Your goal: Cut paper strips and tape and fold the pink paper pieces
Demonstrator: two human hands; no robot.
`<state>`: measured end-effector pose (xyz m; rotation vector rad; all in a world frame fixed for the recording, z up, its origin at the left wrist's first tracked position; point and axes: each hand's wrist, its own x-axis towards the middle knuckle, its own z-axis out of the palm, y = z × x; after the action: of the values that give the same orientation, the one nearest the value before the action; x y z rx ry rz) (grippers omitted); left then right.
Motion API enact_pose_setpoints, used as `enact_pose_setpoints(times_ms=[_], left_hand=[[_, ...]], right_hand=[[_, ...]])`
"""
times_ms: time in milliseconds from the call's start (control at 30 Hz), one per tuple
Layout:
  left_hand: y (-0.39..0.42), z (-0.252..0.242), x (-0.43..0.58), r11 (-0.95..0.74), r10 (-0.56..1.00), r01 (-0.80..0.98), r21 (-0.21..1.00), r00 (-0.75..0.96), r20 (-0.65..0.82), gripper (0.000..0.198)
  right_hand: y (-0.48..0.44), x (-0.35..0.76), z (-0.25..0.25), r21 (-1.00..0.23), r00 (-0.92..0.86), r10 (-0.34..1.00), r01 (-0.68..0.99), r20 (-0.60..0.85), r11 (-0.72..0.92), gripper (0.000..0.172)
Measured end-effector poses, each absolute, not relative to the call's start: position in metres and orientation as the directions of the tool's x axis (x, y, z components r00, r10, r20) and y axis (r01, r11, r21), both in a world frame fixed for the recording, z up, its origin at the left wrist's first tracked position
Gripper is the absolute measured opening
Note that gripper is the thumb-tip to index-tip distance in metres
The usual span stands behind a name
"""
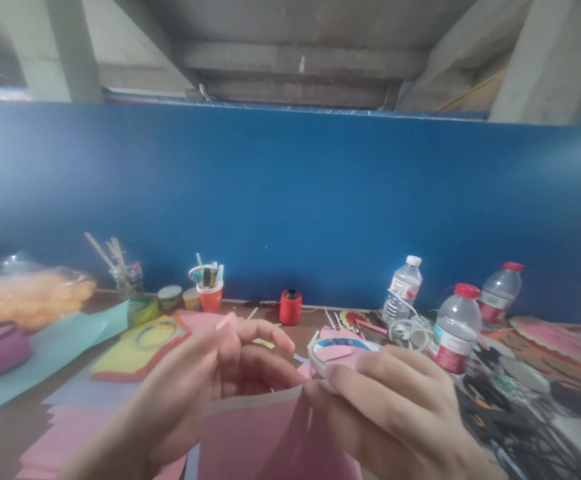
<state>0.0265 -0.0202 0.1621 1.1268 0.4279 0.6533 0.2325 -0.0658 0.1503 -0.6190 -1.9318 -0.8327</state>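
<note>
A pink paper sheet [265, 440] stands tilted before me, with a pale tape strip along its top edge. My right hand [395, 407] is closed on a tape roll [316, 360], pinching it at the right end of that edge. The roll is a thin white ring with blue printing inside. My left hand [195, 387] is at the left end of the edge, its fingers loosely curved, apart and pointing right, partly behind the sheet. Nothing shows in its grasp. The sheet's lower part runs out of view.
Stacked pink sheets [65, 433] and yellow paper [135, 347] lie left. A red cup of tools [211, 297] and a small red container [290, 308] stand near the blue partition [270, 200]. Plastic bottles [455, 330] and craft clutter [525, 400] occupy the right.
</note>
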Motion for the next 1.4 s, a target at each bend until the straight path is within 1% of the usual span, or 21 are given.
enact_pose_setpoints(times_ms=[67,133,200,267,367,433,500,567,667,700,733,767,867,933,1033,1133,1167,1233,1300,1333,1400], left_hand=[[-0.011,0.156,0.026,0.254,0.666,-0.24,0.937,0.746,0.011,0.04],[-0.003,0.152,0.025,0.166,0.679,-0.143,0.976,0.734,-0.009,0.029],[0.003,0.151,0.023,0.082,0.661,-0.004,0.997,0.749,-0.051,0.024],[0.006,0.154,0.02,0.032,0.614,0.101,0.994,0.783,-0.1,0.023],[0.006,0.161,0.016,-0.029,0.569,0.216,0.976,0.806,-0.161,0.023],[0.006,0.162,0.016,-0.085,0.591,0.285,0.955,0.786,-0.182,0.025],[0.007,0.157,0.02,-0.126,0.636,0.326,0.937,0.752,-0.176,0.028],[0.012,0.146,0.026,-0.145,0.674,0.334,0.931,0.723,-0.155,0.03],[0.024,0.126,0.032,-0.155,0.665,0.349,0.924,0.729,-0.163,0.027],[0.028,0.121,0.032,-0.154,0.66,0.37,0.916,0.728,-0.183,0.026],[0.032,0.116,0.031,-0.153,0.654,0.398,0.905,0.727,-0.209,0.027],[0.035,0.111,0.029,-0.153,0.662,0.424,0.893,0.715,-0.226,0.027],[0.044,0.099,0.023,-0.118,0.655,0.506,0.855,0.687,-0.316,0.03],[0.047,0.088,0.02,-0.103,0.643,0.565,0.819,0.666,-0.378,0.033],[0.045,0.066,0.021,-0.14,0.656,0.64,0.755,0.631,-0.413,0.031],[0.035,0.045,0.022,-0.177,0.723,0.67,0.721,0.586,-0.366,0.023],[0.031,0.04,0.021,-0.191,0.75,0.673,0.715,0.57,-0.336,0.019],[0.022,0.032,0.019,-0.244,0.799,0.682,0.69,0.544,-0.255,0.012],[0.015,0.026,0.015,-0.309,0.825,0.698,0.646,0.535,-0.183,0.011],[0.014,0.024,0.013,-0.328,0.83,0.707,0.626,0.533,-0.167,0.011],[0.013,0.02,0.01,-0.338,0.827,0.719,0.607,0.535,-0.172,0.009]], right_hand=[[-0.063,0.229,0.146,0.319,-0.465,0.055,0.684,0.884,0.656,0.01],[-0.059,0.226,0.142,0.345,-0.496,0.033,0.649,0.868,0.678,0.006],[-0.057,0.225,0.138,0.314,-0.533,0.098,0.627,0.841,0.713,0.004],[-0.055,0.224,0.134,0.244,-0.552,0.203,0.628,0.808,0.739,0.005],[-0.054,0.221,0.129,0.159,-0.557,0.318,0.646,0.767,0.746,0.01],[-0.052,0.219,0.126,0.14,-0.579,0.38,0.659,0.721,0.739,0.012],[-0.049,0.216,0.125,0.163,-0.614,0.427,0.676,0.664,0.718,0.015],[-0.045,0.216,0.123,0.219,-0.644,0.445,0.69,0.622,0.69,0.016],[-0.039,0.22,0.116,0.314,-0.693,0.447,0.682,0.565,0.661,0.016],[-0.037,0.223,0.113,0.318,-0.704,0.455,0.676,0.546,0.664,0.017],[-0.035,0.225,0.108,0.294,-0.704,0.473,0.675,0.529,0.676,0.019],[-0.033,0.228,0.102,0.24,-0.694,0.5,0.679,0.518,0.694,0.02],[-0.03,0.236,0.081,-0.02,-0.637,0.612,0.685,0.468,0.728,0.022],[-0.029,0.239,0.066,-0.172,-0.624,0.671,0.668,0.4,0.724,0.023],[-0.028,0.241,0.05,-0.335,-0.608,0.729,0.648,0.314,0.684,0.016],[-0.03,0.245,0.039,-0.464,-0.575,0.772,0.625,0.271,0.628,0.013],[-0.031,0.246,0.034,-0.503,-0.561,0.785,0.614,0.263,0.608,0.016],[-0.034,0.25,0.023,-0.58,-0.519,0.815,0.591,0.259,0.56,0.028],[-0.037,0.254,0.009,-0.673,-0.448,0.85,0.54,0.278,0.505,0.038],[-0.038,0.255,0.002,-0.724,-0.396,0.869,0.501,0.297,0.475,0.039],[-0.038,0.257,-0.009,-0.801,-0.274,0.897,0.41,0.348,0.436,0.035]])
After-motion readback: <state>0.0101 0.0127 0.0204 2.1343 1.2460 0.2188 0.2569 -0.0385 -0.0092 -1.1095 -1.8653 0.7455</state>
